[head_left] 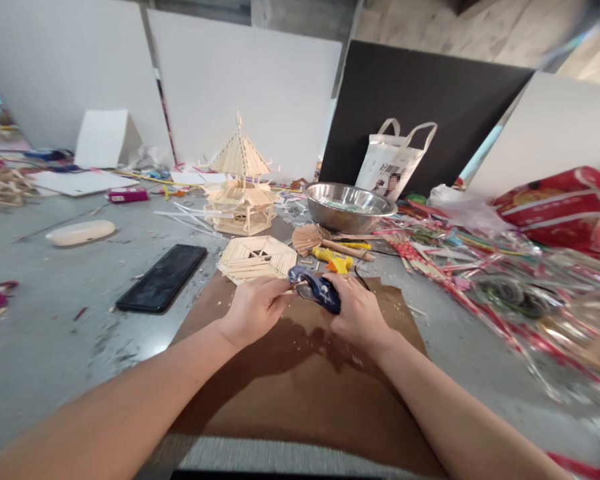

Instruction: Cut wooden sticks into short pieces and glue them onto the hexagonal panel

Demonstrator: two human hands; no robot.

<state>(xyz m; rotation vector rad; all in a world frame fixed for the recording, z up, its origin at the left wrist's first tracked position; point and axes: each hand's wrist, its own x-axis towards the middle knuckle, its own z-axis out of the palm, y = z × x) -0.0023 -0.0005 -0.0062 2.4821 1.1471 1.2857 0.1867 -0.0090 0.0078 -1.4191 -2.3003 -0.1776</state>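
Left fingers [279, 289] pinch a thin stick [298, 284] at the blue hand cutter [325, 295], gripped by right fingers [337, 287], above brown sheet [280, 400]. Risk: loose pinch, stick twists, crooked cut.

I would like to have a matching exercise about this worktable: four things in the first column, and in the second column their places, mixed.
1. phone
2. metal bowl
3. blue tool
4. flat hexagonal panel

A. held in the right hand
B. in front of the pagoda model
C. in front of the white bag
D. to the left of the brown sheet

Right pairs: 1-D, 2-C, 3-A, 4-B
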